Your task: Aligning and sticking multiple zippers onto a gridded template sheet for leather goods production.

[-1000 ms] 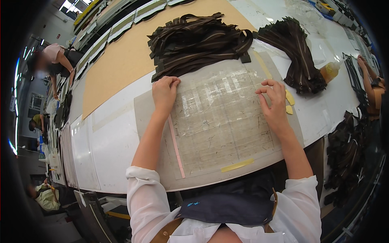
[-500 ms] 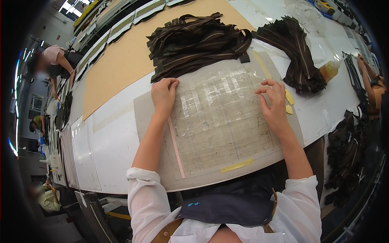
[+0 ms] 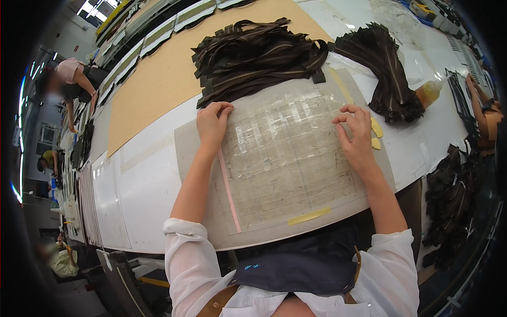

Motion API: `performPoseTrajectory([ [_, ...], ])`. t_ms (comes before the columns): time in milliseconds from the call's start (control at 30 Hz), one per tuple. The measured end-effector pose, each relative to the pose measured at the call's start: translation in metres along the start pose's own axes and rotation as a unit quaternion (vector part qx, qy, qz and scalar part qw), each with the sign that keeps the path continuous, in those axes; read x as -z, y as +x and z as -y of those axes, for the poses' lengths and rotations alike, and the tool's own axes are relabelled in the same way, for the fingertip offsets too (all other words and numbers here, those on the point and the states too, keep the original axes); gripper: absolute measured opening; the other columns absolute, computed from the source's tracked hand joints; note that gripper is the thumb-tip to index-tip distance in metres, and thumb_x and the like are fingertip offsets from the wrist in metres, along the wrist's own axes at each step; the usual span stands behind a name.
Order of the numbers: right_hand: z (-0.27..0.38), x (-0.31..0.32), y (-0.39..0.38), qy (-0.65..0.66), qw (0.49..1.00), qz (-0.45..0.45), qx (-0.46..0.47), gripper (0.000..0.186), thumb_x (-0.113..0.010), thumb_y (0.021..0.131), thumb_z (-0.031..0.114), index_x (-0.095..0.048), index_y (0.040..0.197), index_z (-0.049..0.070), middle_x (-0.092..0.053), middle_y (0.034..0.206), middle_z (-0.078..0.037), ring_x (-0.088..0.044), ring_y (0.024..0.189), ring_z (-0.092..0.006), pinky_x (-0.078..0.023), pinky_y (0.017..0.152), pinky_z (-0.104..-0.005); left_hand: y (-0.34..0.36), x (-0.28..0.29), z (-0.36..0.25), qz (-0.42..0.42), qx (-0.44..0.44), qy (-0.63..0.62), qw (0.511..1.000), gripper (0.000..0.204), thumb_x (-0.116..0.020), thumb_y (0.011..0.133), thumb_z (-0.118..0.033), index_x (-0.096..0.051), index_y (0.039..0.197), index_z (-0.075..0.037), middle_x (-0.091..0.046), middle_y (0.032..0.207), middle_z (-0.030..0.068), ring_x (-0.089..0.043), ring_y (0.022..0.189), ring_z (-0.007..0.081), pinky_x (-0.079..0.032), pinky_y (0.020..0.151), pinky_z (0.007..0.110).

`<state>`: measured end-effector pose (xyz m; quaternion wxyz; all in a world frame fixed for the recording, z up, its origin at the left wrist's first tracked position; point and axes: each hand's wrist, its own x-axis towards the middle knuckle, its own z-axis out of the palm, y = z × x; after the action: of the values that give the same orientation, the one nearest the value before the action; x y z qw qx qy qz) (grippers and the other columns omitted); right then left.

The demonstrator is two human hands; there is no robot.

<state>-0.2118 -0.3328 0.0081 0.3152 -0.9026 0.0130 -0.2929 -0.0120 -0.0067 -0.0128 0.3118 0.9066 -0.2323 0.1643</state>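
Observation:
A grey board lies before me on the white table, its middle covered by a scuffed clear sheet with shiny tape strips across its upper part. Over the board's upper left, by the near edge of the big zipper pile, my left hand has its thumb and forefinger pinched together. My right hand is over the right side of the sheet, fingers curled and thumb drawn close to the forefinger. Whatever either hand pinches, if anything, is too thin or hidden to make out. A pink strip runs along the sheet's left side.
Dark brown zippers lie heaped beyond the board, with a second zipper bundle to the right. Beside that bundle is a bottle of yellowish liquid. Yellow pieces sit near my right hand. Other people work at left and right.
Both hands stay almost in place over the board. The zippers and sheet have not visibly moved.

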Motion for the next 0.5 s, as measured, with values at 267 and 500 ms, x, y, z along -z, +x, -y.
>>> performPoseTrajectory([
  [267,-0.0001,0.0001,-0.0003,-0.003,1.000,-0.002,0.002,0.013,-0.070,0.086,-0.001,-0.070,0.097,0.006,-0.061,0.121,-0.009,-0.052,0.120,-0.0313,-0.038,0.105,-0.0436,0.0020,0.0003,-0.0003,0.004,-0.035,0.041,0.999,0.010,-0.075,0.091,-0.018,-0.080,0.094,-0.010,-0.076,0.093,0.0048,-0.070,0.085,0.0257,-0.049,0.086,0.036],
  [500,0.0023,0.0011,0.0002,-0.002,1.000,0.007,-0.002,0.013,-0.069,0.086,-0.002,-0.069,0.097,0.006,-0.060,0.122,-0.009,-0.051,0.121,-0.0319,-0.038,0.106,-0.0439,0.0052,0.0021,-0.0049,0.022,-0.059,0.047,0.997,0.012,-0.077,0.089,-0.021,-0.077,0.091,-0.010,-0.073,0.091,0.0035,-0.068,0.089,0.0243,-0.044,0.090,0.037],
])
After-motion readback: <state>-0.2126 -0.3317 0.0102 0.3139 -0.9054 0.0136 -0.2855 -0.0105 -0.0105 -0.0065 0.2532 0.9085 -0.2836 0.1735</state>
